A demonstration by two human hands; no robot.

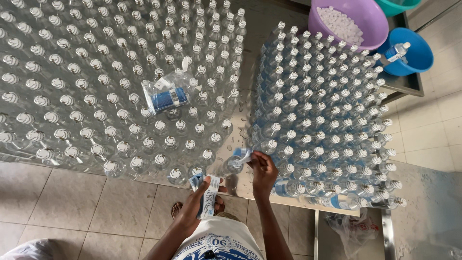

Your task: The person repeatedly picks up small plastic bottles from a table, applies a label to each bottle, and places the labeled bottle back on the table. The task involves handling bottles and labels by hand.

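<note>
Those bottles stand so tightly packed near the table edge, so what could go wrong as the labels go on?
1. The right hand presses a label onto a clear bottle in the front row; a nudge might topple its neighbours like dominoes.
2. The left hand grips a stack of labels off the table edge; some could slip to the floor.
3. The packet lying on the bottle caps could slide off.

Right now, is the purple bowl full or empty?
Partly full: the purple bowl holds a heap of small white caps on one side, with bare purple wall beside it.
</note>
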